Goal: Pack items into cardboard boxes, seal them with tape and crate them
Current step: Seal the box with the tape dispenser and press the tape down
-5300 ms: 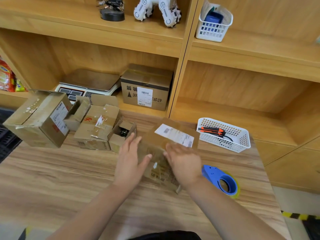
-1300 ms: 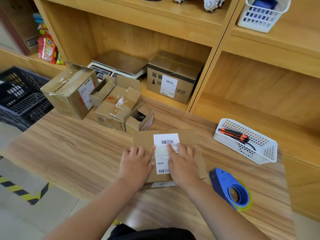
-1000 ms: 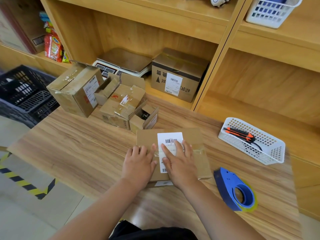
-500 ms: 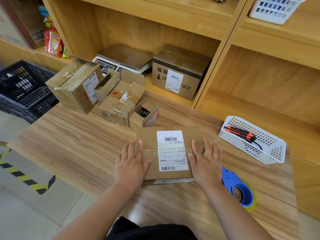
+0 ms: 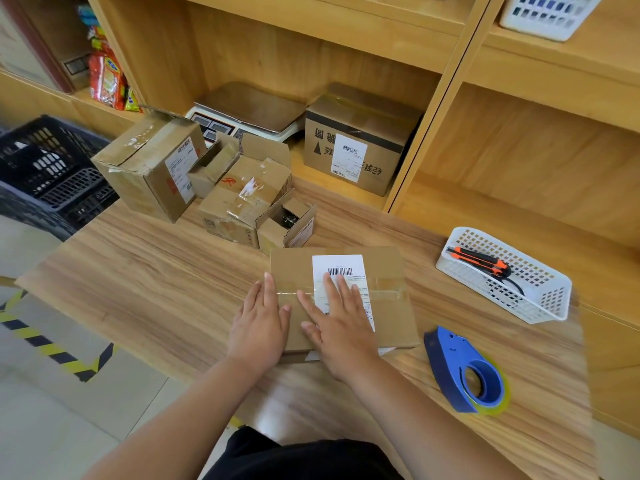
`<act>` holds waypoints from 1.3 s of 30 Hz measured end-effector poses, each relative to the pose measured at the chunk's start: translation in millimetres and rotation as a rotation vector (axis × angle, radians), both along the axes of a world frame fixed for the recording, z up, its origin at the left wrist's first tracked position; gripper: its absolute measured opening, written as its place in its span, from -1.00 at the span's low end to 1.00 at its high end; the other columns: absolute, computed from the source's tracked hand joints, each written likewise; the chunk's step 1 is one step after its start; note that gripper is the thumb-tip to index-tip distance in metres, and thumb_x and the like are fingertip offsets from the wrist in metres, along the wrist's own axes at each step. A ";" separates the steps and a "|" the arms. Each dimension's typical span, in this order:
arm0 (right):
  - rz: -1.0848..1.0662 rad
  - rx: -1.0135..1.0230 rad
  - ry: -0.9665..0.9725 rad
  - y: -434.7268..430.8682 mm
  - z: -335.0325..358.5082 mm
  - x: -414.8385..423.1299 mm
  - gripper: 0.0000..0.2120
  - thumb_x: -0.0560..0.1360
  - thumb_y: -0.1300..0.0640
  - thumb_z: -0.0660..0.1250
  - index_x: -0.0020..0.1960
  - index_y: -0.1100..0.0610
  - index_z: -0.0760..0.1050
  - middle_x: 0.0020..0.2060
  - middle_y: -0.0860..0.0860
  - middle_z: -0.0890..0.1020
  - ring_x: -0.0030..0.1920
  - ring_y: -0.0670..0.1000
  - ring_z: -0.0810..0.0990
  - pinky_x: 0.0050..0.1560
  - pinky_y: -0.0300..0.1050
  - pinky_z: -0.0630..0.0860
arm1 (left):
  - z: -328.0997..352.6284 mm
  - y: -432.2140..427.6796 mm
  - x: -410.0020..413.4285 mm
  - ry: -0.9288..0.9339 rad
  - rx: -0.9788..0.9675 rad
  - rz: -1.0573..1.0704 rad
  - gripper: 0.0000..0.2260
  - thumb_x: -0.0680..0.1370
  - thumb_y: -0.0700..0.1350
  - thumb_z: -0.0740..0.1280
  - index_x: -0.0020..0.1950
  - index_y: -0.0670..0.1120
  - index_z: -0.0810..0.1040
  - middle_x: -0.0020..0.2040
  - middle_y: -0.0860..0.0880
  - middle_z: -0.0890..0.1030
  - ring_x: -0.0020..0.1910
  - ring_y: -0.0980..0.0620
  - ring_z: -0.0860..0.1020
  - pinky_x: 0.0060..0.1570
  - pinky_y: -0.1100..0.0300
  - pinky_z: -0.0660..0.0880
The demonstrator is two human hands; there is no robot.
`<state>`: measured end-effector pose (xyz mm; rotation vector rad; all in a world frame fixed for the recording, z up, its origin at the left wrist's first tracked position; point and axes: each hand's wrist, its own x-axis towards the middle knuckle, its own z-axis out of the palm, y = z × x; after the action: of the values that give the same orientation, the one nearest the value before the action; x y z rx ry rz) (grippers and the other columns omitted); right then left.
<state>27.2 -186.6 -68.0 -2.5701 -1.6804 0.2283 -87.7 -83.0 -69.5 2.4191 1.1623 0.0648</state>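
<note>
A flat cardboard box [image 5: 388, 271] lies on the wooden table in front of me, with a white barcode label [image 5: 341, 266] on top and a strip of clear tape [image 5: 384, 289] across its middle. My left hand [image 5: 259, 323] lies flat over the box's left edge, fingers straight. Fingers spread, my right hand [image 5: 337, 320] presses flat on the taped seam and the label. A blue tape dispenser [image 5: 464, 372] sits on the table right of the box, untouched.
Several cardboard boxes [image 5: 239, 192], some open, crowd the table's far left. A taped box [image 5: 356, 136] and a scale [image 5: 249, 112] sit in the shelf. A white basket [image 5: 550, 303] holds an orange cutter [image 5: 478, 261]. A black crate [image 5: 45, 171] stands on the floor, left.
My right hand has slid left from the box's right edge onto the label and tape. My left hand stays at the left edge. The box has not moved.
</note>
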 end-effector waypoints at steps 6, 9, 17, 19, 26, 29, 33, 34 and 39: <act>-0.107 0.031 -0.055 -11.8 -3.3 11.1 -0.52 0.60 -0.22 -0.18 0.40 -0.21 0.32 0.48 0.23 0.23 0.51 0.21 -0.01 0.41 0.15 -0.03 | 2.4 -0.3 -2.1 0.007 0.011 0.016 -0.44 0.65 0.02 -0.02 0.55 -0.15 -0.18 0.53 -0.09 0.17 0.53 -0.01 -0.03 0.45 0.07 0.05; -0.156 0.052 -0.042 -20.5 -1.5 15.5 -0.45 0.60 -0.23 -0.27 0.40 -0.21 0.32 0.49 0.22 0.20 0.50 0.21 -0.06 0.44 0.12 -0.14 | 5.0 -1.2 -1.4 0.014 0.002 0.019 -0.44 0.65 0.03 -0.04 0.55 -0.14 -0.20 0.53 -0.09 0.18 0.53 -0.01 -0.03 0.46 0.07 0.04; -0.309 0.049 -0.055 -48.9 -1.2 38.2 -0.33 0.53 -0.26 -0.47 0.46 -0.20 0.18 0.53 0.20 0.02 0.52 0.16 -0.23 0.46 0.09 -0.30 | 6.5 -2.5 -1.7 0.029 -0.025 0.037 -0.45 0.65 0.03 -0.05 0.55 -0.10 -0.21 0.53 -0.07 0.19 0.53 -0.01 -0.05 0.45 0.05 0.04; -0.368 0.038 -0.048 -61.5 -0.9 48.8 -0.27 0.47 -0.29 -0.55 0.48 -0.22 0.12 0.54 0.19 -0.05 0.52 0.16 -0.27 0.44 0.08 -0.38 | 6.1 -3.1 -1.2 0.040 -0.030 0.041 -0.45 0.65 0.03 -0.05 0.55 -0.10 -0.22 0.52 -0.08 0.19 0.53 -0.01 -0.05 0.44 0.04 0.04; -0.519 -0.004 -0.028 -79.3 8.2 64.2 -0.37 0.50 -0.28 -0.40 0.48 -0.24 0.10 0.55 0.15 -0.03 0.53 0.17 -0.21 0.45 0.08 -0.34 | 6.4 -4.4 -1.0 0.039 -0.041 0.049 -0.45 0.65 0.03 -0.06 0.55 -0.10 -0.21 0.51 -0.09 0.21 0.53 -0.02 -0.04 0.45 0.04 0.05; -0.564 -0.075 0.008 -77.1 14.0 67.0 -0.53 0.61 -0.19 -0.21 0.51 -0.24 0.03 0.55 0.11 -0.10 0.53 0.13 -0.22 0.49 0.09 -0.28 | 8.5 -5.8 -0.6 0.027 -0.070 0.046 -0.45 0.65 0.03 -0.06 0.55 -0.10 -0.22 0.52 -0.08 0.21 0.53 -0.02 -0.03 0.45 0.04 0.05; -0.655 0.003 0.104 -69.8 19.4 62.8 -0.50 0.63 -0.14 -0.05 0.55 -0.08 0.03 0.55 0.10 -0.06 0.49 0.18 0.12 0.45 0.07 0.06 | 10.6 -5.4 2.4 0.019 -0.165 0.095 -0.41 0.65 0.03 -0.02 0.53 -0.22 -0.20 0.49 -0.14 0.23 0.52 -0.07 -0.01 0.44 0.02 0.10; -0.695 0.040 0.188 -67.9 20.7 62.3 -0.46 0.63 -0.13 -0.01 0.56 -0.03 -0.01 0.55 0.09 -0.05 0.46 0.18 0.21 0.37 0.05 0.23 | 10.9 -4.3 3.7 0.013 -0.202 0.117 -0.42 0.64 0.02 0.00 0.53 -0.24 -0.15 0.49 -0.15 0.22 0.51 -0.10 0.01 0.43 0.01 0.11; -0.769 0.108 0.361 -53.1 25.2 74.2 -0.34 0.59 -0.17 0.09 0.56 0.10 -0.01 0.45 0.09 0.33 0.36 0.15 0.39 0.16 0.01 0.42 | 23.9 5.6 24.3 -0.058 -0.410 0.288 -0.43 0.49 0.17 0.30 0.35 -0.14 0.27 0.32 -0.12 0.41 0.38 -0.11 0.23 0.21 0.06 0.25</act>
<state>101.3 -239.7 -42.8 -2.6557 -0.5139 0.4855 -63.3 -77.5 -45.6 1.8747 1.3413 -0.0132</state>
